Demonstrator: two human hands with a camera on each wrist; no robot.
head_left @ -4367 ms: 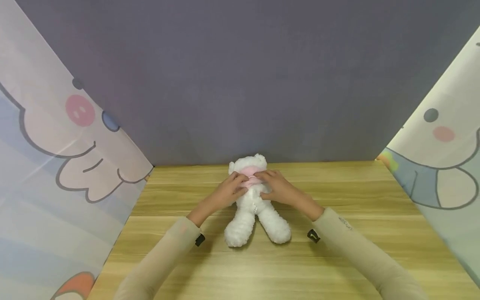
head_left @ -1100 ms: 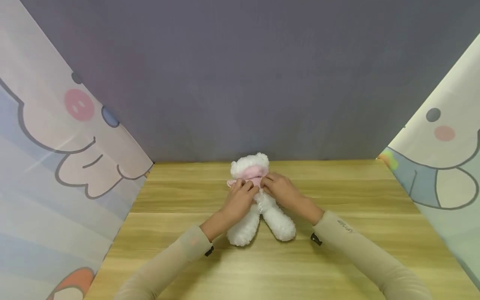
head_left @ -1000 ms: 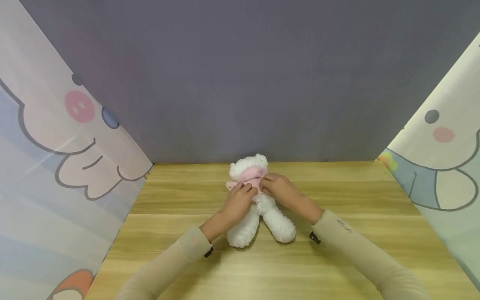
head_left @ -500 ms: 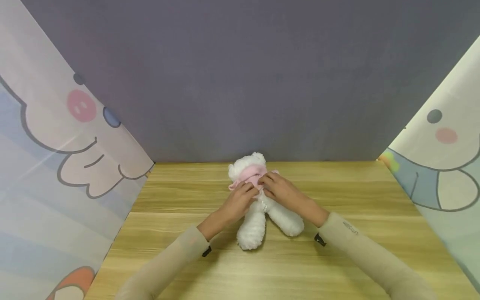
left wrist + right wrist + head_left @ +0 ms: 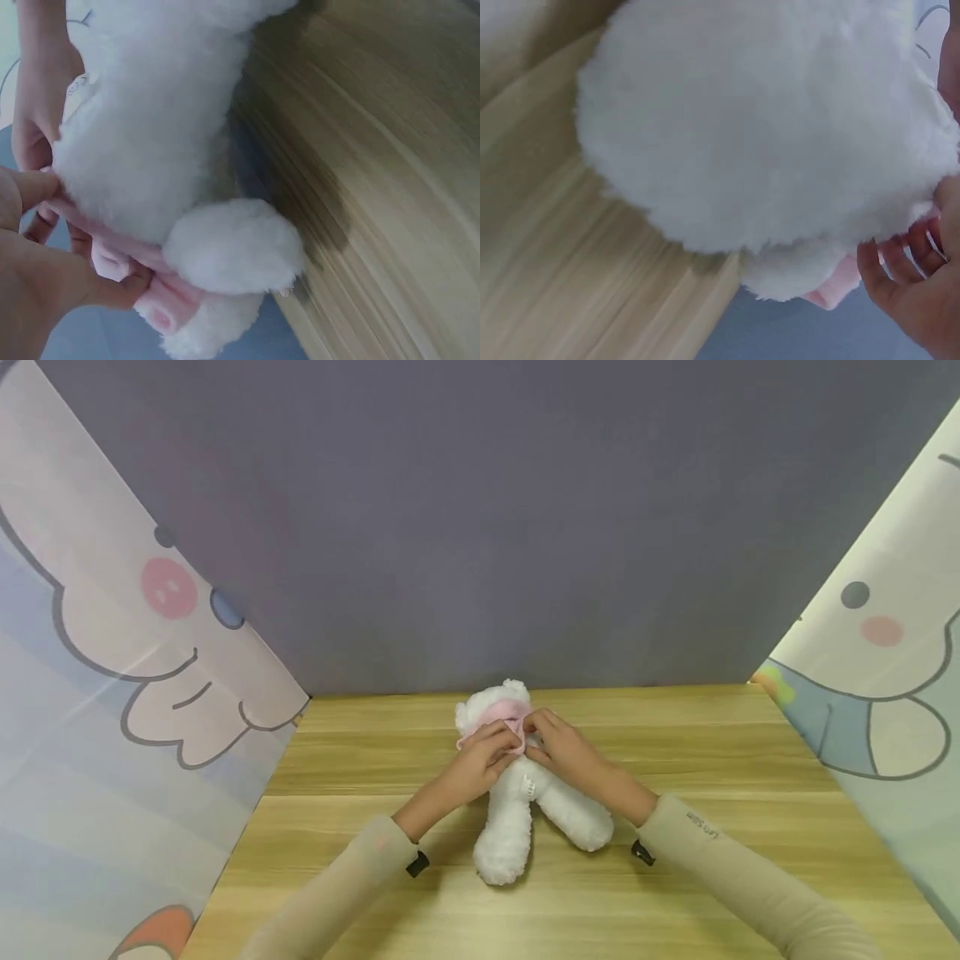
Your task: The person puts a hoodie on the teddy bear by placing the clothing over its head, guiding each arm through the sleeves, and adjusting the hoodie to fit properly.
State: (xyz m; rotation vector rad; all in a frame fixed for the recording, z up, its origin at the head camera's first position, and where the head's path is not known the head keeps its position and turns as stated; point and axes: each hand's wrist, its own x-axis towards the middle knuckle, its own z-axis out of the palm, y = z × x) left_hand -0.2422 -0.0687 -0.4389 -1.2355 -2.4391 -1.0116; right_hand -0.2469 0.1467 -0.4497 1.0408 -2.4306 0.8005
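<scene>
A white plush toy [image 5: 504, 835] lies on the wooden table, its head toward the grey panel and its legs spread toward me. Soft pink cloth [image 5: 504, 710] wraps it around the neck and upper body. My left hand [image 5: 480, 764] pinches a fold of that cloth; the left wrist view shows thumb and finger on the pink edge [image 5: 124, 244]. From the other side my right hand [image 5: 573, 760] has bent fingers at the cloth's right edge. In the right wrist view, white fur [image 5: 765, 127] covers much of the cloth [image 5: 836, 283].
A wooden table [image 5: 360, 893] extends around the toy. Behind it rises a dark grey panel [image 5: 525, 527]. Cartoon-printed sheets hang at the left [image 5: 90, 718] and right [image 5: 885, 710]. Black clips or straps [image 5: 417, 863] show at both cuffs.
The toy's legs have swung to the right. The pink cloth, earlier spread out at the sides, is now bunched between the hands. My left hand has lifted a fold of it.
</scene>
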